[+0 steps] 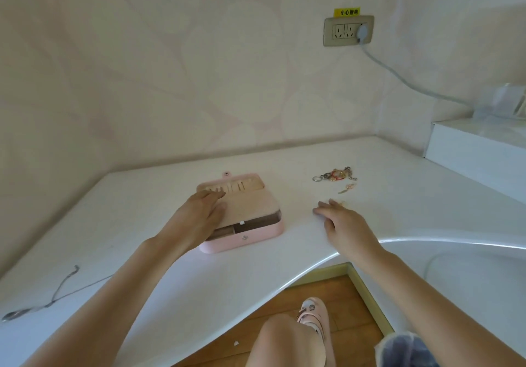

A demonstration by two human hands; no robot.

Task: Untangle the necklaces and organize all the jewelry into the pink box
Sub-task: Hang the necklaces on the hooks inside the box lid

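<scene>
One flat, rounded pink jewelry box (250, 240) lies open on the white countertop (170, 281), left of centre. Its snap tab points toward the far wall. A beige, velvet-like inner panel covers most of the box, and along the near edge two darker compartments show, split by one divider.

The left hand (203, 210) lies flat on that beige panel, fingers straight and close together, curled round nothing.

The right hand (341, 220) rests on the counter to the right of the box, well apart from it. Its fingers are stretched forward and slightly spread, with the tips down on the surface. One small pale gold piece (341, 203) lies just beyond the fingertips; whether they touch it cannot be told.

Farther away on the right sits one tangled heap of chains and rings in silver, gold and red (336, 174). One small loose gold-and-pink charm (345, 188) lies between the heap and the hand. None of these pieces is in the box.

One thin grey cable (57, 295) trails across the near left of the counter. One beige wall socket plate (348, 30) carries one pale plug (363, 31).
</scene>
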